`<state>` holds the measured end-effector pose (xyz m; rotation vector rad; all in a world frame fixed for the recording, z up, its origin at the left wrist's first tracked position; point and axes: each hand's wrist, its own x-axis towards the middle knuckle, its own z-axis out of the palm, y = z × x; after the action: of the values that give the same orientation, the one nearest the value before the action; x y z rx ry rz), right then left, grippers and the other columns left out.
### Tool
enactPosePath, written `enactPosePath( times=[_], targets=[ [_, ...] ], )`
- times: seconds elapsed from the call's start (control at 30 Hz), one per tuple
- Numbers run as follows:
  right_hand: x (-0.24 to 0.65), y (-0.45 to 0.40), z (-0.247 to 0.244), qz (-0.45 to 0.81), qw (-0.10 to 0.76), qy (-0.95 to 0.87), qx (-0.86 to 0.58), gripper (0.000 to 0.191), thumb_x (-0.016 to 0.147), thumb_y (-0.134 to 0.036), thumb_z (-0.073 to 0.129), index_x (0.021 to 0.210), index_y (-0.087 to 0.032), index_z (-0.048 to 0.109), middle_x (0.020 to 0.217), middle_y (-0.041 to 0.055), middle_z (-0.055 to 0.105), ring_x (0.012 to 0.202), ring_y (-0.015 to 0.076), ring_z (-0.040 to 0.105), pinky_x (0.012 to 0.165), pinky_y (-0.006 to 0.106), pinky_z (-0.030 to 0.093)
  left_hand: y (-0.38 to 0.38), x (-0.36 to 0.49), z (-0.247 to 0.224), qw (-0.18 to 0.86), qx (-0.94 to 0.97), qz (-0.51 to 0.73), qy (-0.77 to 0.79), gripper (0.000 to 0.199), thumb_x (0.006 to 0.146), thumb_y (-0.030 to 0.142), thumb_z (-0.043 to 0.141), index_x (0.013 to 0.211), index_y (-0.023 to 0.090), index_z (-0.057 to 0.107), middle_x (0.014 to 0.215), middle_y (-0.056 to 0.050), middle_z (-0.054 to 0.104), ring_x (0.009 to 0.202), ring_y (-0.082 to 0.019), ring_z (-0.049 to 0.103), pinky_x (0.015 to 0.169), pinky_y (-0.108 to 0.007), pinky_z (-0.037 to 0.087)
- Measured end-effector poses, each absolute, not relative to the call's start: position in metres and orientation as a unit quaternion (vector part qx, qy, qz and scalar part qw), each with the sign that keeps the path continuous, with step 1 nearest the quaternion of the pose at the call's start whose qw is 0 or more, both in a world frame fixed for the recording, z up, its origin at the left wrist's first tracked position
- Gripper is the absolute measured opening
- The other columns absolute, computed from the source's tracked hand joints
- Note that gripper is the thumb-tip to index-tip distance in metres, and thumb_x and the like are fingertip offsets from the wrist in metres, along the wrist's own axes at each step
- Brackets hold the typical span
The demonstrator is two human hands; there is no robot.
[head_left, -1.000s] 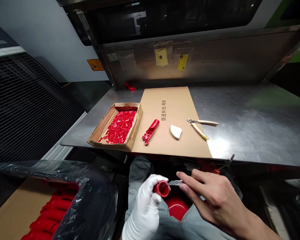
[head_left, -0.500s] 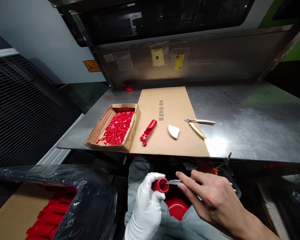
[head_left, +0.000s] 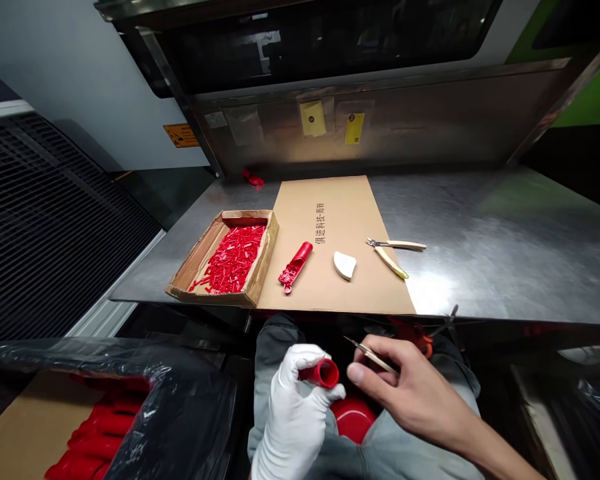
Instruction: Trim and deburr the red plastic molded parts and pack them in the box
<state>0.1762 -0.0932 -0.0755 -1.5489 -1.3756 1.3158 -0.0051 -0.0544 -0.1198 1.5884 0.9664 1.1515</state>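
Note:
My left hand (head_left: 296, 417), in a white glove, grips a red plastic tube-shaped part (head_left: 326, 373) with its round open end facing up and toward the right. Bare, my right hand (head_left: 405, 387) is closed around a thin craft knife (head_left: 373, 355), its pointed blade angled up and left. The blade is apart from the red part, a little to the right of its rim. Both hands are above my lap, in front of the table edge. A similar red plastic part (head_left: 296, 267) lies on the cardboard sheet (head_left: 340, 293), its half-open side showing.
On the metal table (head_left: 505, 253) stand a cardboard tray (head_left: 183, 283) of small red scraps, a white wedge-shaped piece (head_left: 345, 265) and side cutters (head_left: 393, 253). A plastic-lined box (head_left: 190, 393) with several red parts is at lower left. Orange-handled scissors (head_left: 420, 340) hang below the table edge.
The knife has come away from the tube's rim, and its blade now tilts upward. My right hand has turned slightly. My left hand still grips the red part.

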Motion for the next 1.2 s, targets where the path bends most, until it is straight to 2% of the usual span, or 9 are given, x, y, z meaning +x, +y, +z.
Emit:
enactPosePath(
  times=[0.13, 0.33, 0.5, 0.6, 0.7, 0.8, 0.9, 1.07, 1.2],
  targets=[
    [0.159, -0.082, -0.084, 0.516, 0.359, -0.541, -0.559, 0.032, 0.094, -0.042, 0.054, 0.072, -0.018, 0.054, 0.066, -0.0038, 0.046, 0.062, 0.0096, 0.038, 0.053, 0.021, 0.031, -0.058, -0.005, -0.126, 0.429, 0.68, 0.453, 0.386, 0.024, 0.083, 0.01, 0.063, 0.101, 0.025, 0.059, 0.097, 0.0, 0.064, 0.086, -0.015, 0.064, 0.078, -0.029, 0.053],
    [0.167, -0.073, -0.091, 0.447, 0.376, -0.539, -0.607, 0.034, 0.093, -0.036, 0.055, 0.066, -0.019, 0.044, 0.061, -0.005, 0.034, 0.058, 0.0094, 0.027, 0.053, 0.025, 0.022, -0.06, -0.01, -0.128, 0.434, 0.706, 0.447, 0.337, 0.026, 0.088, 0.012, 0.048, 0.107, 0.026, 0.059, 0.09, 0.0, 0.064, 0.078, -0.015, 0.063, 0.071, -0.027, 0.051],
    [0.162, -0.077, -0.085, 0.543, 0.334, -0.532, -0.557, 0.038, 0.093, -0.044, 0.055, 0.067, -0.019, 0.046, 0.06, -0.0053, 0.037, 0.057, 0.0088, 0.03, 0.051, 0.024, 0.024, -0.061, -0.011, -0.136, 0.361, 0.749, 0.42, 0.363, 0.047, 0.091, 0.009, 0.042, 0.131, 0.032, 0.05, 0.119, -0.004, 0.064, 0.106, -0.019, 0.063, 0.093, -0.032, 0.049],
    [0.159, -0.078, -0.086, 0.581, 0.324, -0.518, -0.538, 0.044, 0.095, -0.049, 0.049, 0.065, -0.02, 0.038, 0.058, -0.0062, 0.03, 0.055, 0.0086, 0.024, 0.048, 0.023, 0.022, -0.063, -0.01, -0.139, 0.387, 0.738, 0.387, 0.395, 0.05, 0.091, 0.02, 0.052, 0.139, 0.027, 0.039, 0.129, -0.01, 0.057, 0.113, -0.022, 0.06, 0.096, -0.035, 0.049],
    [0.166, -0.08, -0.085, 0.571, 0.327, -0.525, -0.54, 0.044, 0.097, -0.052, 0.047, 0.068, -0.02, 0.04, 0.061, -0.0059, 0.032, 0.057, 0.009, 0.027, 0.05, 0.023, 0.025, -0.066, -0.011, -0.137, 0.408, 0.7, 0.367, 0.457, 0.05, 0.084, 0.033, 0.066, 0.126, 0.019, 0.043, 0.121, -0.013, 0.055, 0.107, -0.024, 0.061, 0.092, -0.037, 0.051],
    [0.181, -0.085, -0.081, 0.502, 0.33, -0.572, -0.559, 0.036, 0.099, -0.049, 0.047, 0.079, -0.019, 0.051, 0.071, -0.0039, 0.046, 0.066, 0.0099, 0.039, 0.059, 0.024, 0.031, -0.065, -0.016, -0.131, 0.412, 0.685, 0.351, 0.488, 0.032, 0.087, 0.036, 0.062, 0.11, 0.019, 0.048, 0.109, -0.01, 0.056, 0.1, -0.022, 0.061, 0.09, -0.038, 0.051],
    [0.194, -0.091, -0.08, 0.368, 0.327, -0.666, -0.56, 0.026, 0.104, -0.038, 0.041, 0.094, -0.021, 0.058, 0.081, -0.0022, 0.057, 0.072, 0.01, 0.049, 0.067, 0.024, 0.035, -0.062, -0.022, -0.124, 0.469, 0.698, 0.345, 0.417, 0.017, 0.092, 0.031, 0.053, 0.106, 0.021, 0.053, 0.103, -0.007, 0.057, 0.091, -0.019, 0.06, 0.085, -0.035, 0.05],
    [0.199, -0.094, -0.088, 0.179, 0.316, -0.768, -0.527, 0.019, 0.102, -0.026, 0.048, 0.115, -0.022, 0.061, 0.079, -0.001, 0.058, 0.066, 0.0096, 0.052, 0.061, 0.025, 0.034, -0.06, -0.022, -0.119, 0.551, 0.647, 0.322, 0.418, 0.03, 0.086, 0.025, 0.062, 0.115, 0.023, 0.059, 0.111, -0.007, 0.064, 0.099, -0.023, 0.063, 0.089, -0.036, 0.049],
    [0.197, -0.093, -0.091, 0.1, 0.281, -0.797, -0.524, 0.022, 0.1, -0.027, 0.051, 0.118, -0.021, 0.062, 0.073, -0.0014, 0.053, 0.06, 0.0099, 0.048, 0.055, 0.027, 0.028, -0.064, -0.021, -0.119, 0.65, 0.561, 0.319, 0.402, 0.028, 0.08, 0.022, 0.068, 0.105, 0.021, 0.056, 0.097, -0.005, 0.068, 0.09, -0.021, 0.066, 0.081, -0.033, 0.051]
  ],
)
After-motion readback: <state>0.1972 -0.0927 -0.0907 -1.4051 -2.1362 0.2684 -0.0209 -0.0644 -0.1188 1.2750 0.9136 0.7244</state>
